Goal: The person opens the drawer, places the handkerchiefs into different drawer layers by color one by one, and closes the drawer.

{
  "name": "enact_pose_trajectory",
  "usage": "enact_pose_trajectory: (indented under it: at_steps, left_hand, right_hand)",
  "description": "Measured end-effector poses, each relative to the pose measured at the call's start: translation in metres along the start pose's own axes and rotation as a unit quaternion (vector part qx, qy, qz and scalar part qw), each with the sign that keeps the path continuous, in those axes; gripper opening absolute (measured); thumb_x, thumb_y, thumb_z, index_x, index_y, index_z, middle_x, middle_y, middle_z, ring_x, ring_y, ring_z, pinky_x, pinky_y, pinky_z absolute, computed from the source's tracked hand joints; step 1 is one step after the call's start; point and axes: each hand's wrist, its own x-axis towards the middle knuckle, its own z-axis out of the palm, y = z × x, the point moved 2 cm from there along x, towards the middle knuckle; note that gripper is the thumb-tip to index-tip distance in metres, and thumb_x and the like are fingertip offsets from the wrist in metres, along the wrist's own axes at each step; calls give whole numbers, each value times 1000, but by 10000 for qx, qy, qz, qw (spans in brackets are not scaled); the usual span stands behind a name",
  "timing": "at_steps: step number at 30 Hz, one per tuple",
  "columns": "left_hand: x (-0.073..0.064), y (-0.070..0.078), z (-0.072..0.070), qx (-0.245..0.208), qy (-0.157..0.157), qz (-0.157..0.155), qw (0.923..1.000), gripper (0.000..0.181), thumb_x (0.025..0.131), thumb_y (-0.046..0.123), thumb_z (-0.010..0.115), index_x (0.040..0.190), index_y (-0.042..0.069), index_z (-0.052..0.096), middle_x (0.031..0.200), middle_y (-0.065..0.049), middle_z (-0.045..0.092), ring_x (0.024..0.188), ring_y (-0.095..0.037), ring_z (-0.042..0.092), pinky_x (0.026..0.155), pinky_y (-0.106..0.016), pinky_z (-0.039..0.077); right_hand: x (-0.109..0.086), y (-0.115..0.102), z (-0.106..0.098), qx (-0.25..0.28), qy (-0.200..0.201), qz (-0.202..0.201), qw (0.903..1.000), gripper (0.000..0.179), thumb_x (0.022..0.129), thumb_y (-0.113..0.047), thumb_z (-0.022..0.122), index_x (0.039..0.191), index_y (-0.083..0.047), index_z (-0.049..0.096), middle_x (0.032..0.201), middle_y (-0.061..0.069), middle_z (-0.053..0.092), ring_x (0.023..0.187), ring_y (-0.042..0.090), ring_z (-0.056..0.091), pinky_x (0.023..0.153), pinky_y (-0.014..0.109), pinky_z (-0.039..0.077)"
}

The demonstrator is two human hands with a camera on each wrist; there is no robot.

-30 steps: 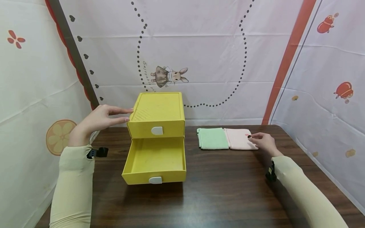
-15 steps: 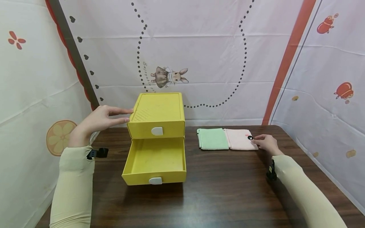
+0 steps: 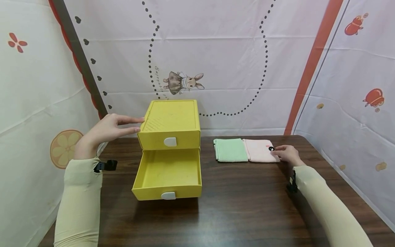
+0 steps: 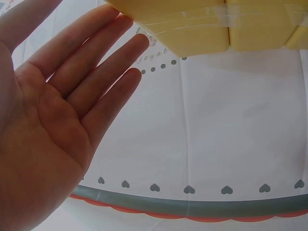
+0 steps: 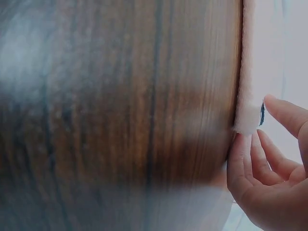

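My left hand [image 3: 106,132] touches the upper left side of a yellow two-drawer box [image 3: 172,116] with straight fingers. In the left wrist view the left hand [image 4: 57,110] has its palm bare and fingertips at the box's edge [image 4: 192,33]. The lower drawer [image 3: 169,168] is pulled out, and nothing shows inside. At the right, my right hand [image 3: 288,154] is at the right edge of a folded pink towel [image 3: 257,151]. A small black ring [image 3: 271,149], like a hair tie, lies on that towel by the fingertips. In the right wrist view, thumb and fingers are loosely bent around the ring [image 5: 262,113].
A folded green towel [image 3: 230,150] lies against the pink one's left side. The dark wooden table [image 3: 234,206] carries everything. Printed cloth [image 3: 231,61] hangs behind and on both sides. The upper drawer, with a white handle [image 3: 170,141], is closed.
One second ago my right fingertips pinched the black ring over the pink towel. Now the ring lies there and the fingers have drawn slightly right. Left hand and drawer box have not moved.
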Motion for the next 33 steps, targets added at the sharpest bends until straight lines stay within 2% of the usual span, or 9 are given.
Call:
enact_pose_trajectory:
  at_steps: [3,6,10,14,18,21,25,32,33]
  left_hand:
    - [0,0,0,-42,-21,5,10000,43,84,54,64,122,34,65,122,-3,65,107,-21,61,88,-50,50]
    - [0,0,0,-69,-31,25,10000,42,84,53,65,122,34,65,122,-2,65,109,-22,61,88,-50,50]
    - [0,0,0,-62,-18,50,10000,42,84,53,65,122,34,65,122,-1,66,109,-22,61,88,-50,50]
    - [0,0,0,-45,-10,52,10000,42,84,53,65,122,34,65,122,-1,66,107,-20,61,88,-49,50]
    - [0,0,0,-56,-24,46,10000,43,84,53,65,122,34,65,124,-1,65,111,-23,61,89,-50,49]
    - [0,0,0,-68,-34,43,10000,43,84,53,65,122,34,65,124,-1,64,111,-23,60,89,-50,49]
    - [0,0,0,-57,-23,44,10000,43,84,53,65,122,33,65,123,-1,65,108,-21,61,88,-50,50]
    - [0,0,-1,-3,-23,37,10000,43,84,53,64,122,33,65,123,-3,65,109,-22,61,89,-51,49]
    - [0,0,-1,-7,-25,40,10000,43,84,53,65,122,33,65,123,-3,65,110,-22,61,89,-51,49]
  right_hand:
    - [2,1,1,-50,-27,52,10000,57,88,-31,66,125,10,54,122,30,57,77,10,65,73,27,53]
    - [3,1,2,-245,-54,60,9997,57,88,-31,65,127,10,53,122,31,57,91,25,65,82,38,50]
    - [4,0,4,-535,-94,75,9985,57,90,-30,62,128,11,51,131,34,48,114,45,48,94,51,41]
    - [7,0,5,-607,-185,150,9979,57,92,-29,60,131,11,48,137,35,40,122,49,39,101,55,35]
    - [8,1,5,-314,-304,248,9987,58,91,-26,62,132,12,46,136,35,41,115,43,46,96,49,41]
    - [7,1,5,35,-430,272,9987,60,90,-23,63,132,15,44,132,33,46,96,27,54,81,33,49]
    - [5,-1,3,490,-636,271,9964,62,90,-21,61,134,17,40,116,25,56,74,8,50,63,19,46]
    - [1,-4,-1,704,-883,365,9929,64,93,-27,56,139,13,36,130,24,48,79,3,47,67,18,45]
    - [1,-5,-1,709,-877,363,9930,64,93,-28,56,138,13,37,126,22,50,78,3,47,67,18,45]
